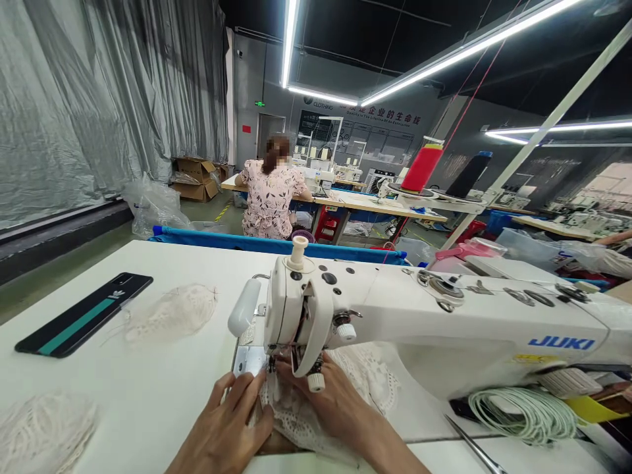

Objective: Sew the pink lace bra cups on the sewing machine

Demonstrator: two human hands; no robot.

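A white JUKI sewing machine (444, 316) stands on the white table (148, 395). Under its needle lies a piece of white lace fabric (368, 378). My left hand (232, 428) rests on the lace just left of the needle, fingers pressed flat on it. My right hand (336, 401) lies on the lace below the presser foot, fingers closed on the fabric and partly hidden by the machine head.
A black phone with a teal stripe (81, 315) lies at the left, with lace pieces (170, 313) beside it and at the near left corner (44, 428). A coiled white cord (523, 411) and scissors (474, 447) lie at the right. A person (271, 197) sits at a far table.
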